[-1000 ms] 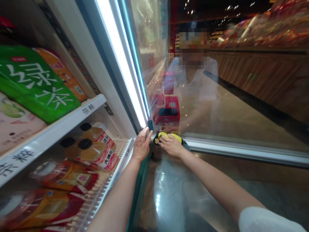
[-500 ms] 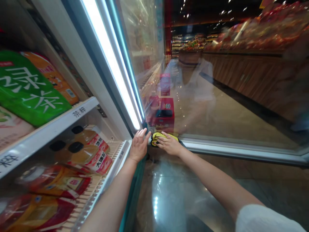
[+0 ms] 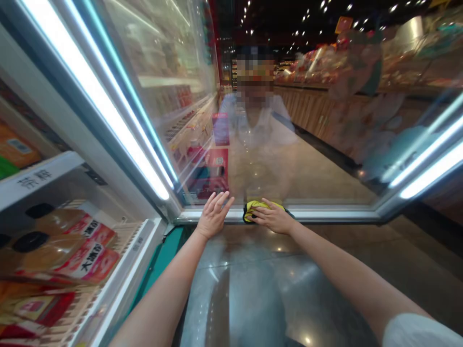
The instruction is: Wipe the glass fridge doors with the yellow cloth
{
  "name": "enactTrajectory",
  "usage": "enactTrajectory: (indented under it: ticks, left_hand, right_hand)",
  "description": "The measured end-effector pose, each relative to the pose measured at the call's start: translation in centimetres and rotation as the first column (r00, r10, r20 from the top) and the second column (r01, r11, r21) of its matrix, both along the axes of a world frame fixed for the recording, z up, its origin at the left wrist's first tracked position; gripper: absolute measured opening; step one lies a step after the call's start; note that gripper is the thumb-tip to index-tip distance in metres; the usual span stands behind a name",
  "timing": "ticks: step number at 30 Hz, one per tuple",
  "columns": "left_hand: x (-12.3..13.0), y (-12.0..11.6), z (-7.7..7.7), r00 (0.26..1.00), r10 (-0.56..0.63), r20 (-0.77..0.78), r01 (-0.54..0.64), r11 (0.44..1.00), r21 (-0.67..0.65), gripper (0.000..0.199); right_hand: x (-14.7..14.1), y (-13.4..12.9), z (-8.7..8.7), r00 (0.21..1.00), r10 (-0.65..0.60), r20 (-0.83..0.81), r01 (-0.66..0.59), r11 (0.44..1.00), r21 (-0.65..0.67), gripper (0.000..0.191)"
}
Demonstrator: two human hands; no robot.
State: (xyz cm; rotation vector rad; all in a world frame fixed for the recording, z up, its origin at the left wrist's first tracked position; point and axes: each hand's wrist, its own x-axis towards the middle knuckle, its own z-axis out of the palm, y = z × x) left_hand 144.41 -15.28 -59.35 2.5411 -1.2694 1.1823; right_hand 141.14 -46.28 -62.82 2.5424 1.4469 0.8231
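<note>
Right hand (image 3: 273, 217) held yellow cloth (image 3: 256, 207) against glass door's bottom rail (image 3: 325, 213), lower center; fingers partly hid cloth. Left hand (image 3: 213, 217), just left of it, had fingers apart; rail contact unclear. Lower-left bottles (image 3: 67, 246) were blurred, some cut off by frame edge.

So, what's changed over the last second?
The right hand and the yellow, black-edged cloth under it moved rightward along the pale metal bottom rail of the glass door. The left hand shifted right, away from the long white light strip. The right hand stays on the cloth, the door open.
</note>
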Motion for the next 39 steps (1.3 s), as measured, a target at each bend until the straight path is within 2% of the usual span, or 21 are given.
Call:
enactTrajectory:
  ticks: [9, 15, 18, 22, 25, 28, 31, 33, 36, 39]
  left_hand:
    - [0.2, -7.0, -1.2, 0.991, -0.132, 0.036, 0.131, 0.991, 0.029, 0.072]
    - [0.0, -11.2, -2.4, 0.972, -0.234, 0.007, 0.231, 0.966, 0.116, 0.07]
    - [-0.1, -13.1, -3.0, 0.96, -0.279, -0.011, 0.278, 0.952, 0.126, 0.07]
    - [-0.2, -15.2, -3.7, 0.949, -0.31, -0.048, 0.314, 0.94, 0.132, 0.07]
    - [-0.4, -16.3, -4.0, 0.948, -0.312, -0.059, 0.317, 0.937, 0.15, 0.068]
    - [-0.5, -16.9, -4.1, 0.953, -0.298, -0.052, 0.303, 0.94, 0.156, 0.067]
    - [-0.4, -16.8, -4.0, 0.954, -0.294, -0.052, 0.299, 0.941, 0.161, 0.068]
    - [-0.3, -16.6, -3.9, 0.954, -0.294, -0.054, 0.299, 0.941, 0.156, 0.069]
    - [-0.4, -16.3, -3.6, 0.952, -0.301, -0.061, 0.307, 0.94, 0.146, 0.069]
    - [-0.5, -16.2, -3.3, 0.951, -0.302, -0.064, 0.308, 0.94, 0.148, 0.066]
  right_hand:
    - [-3.0, -9.2, -0.1, 0.989, -0.143, 0.04, 0.143, 0.99, 0.007, 0.046]
    - [-5.5, -15.7, -0.5, 0.968, -0.25, 0.011, 0.249, 0.967, 0.055, 0.045]
    - [-7.1, -19.1, -1.0, 0.938, -0.345, -0.028, 0.347, 0.934, 0.088, 0.045]
    - [-9.7, -23.4, -1.7, 0.866, -0.5, -0.007, 0.498, 0.86, 0.107, 0.044]
    - [-11.2, -25.2, -1.8, 0.824, -0.567, 0.006, 0.561, 0.816, 0.139, 0.041]
    - [-11.3, -24.7, -1.1, 0.798, -0.602, 0.034, 0.586, 0.788, 0.189, 0.04]
    - [-9.6, -21.6, 0.0, 0.78, -0.614, 0.125, 0.57, 0.778, 0.264, 0.039]
    - [-7.9, -18.6, 0.5, 0.795, -0.586, 0.158, 0.534, 0.799, 0.275, 0.039]
    - [-5.6, -14.8, 0.7, 0.849, -0.516, 0.112, 0.489, 0.849, 0.2, 0.04]
    - [-5.1, -14.3, 0.3, 0.883, -0.465, 0.059, 0.452, 0.879, 0.152, 0.039]
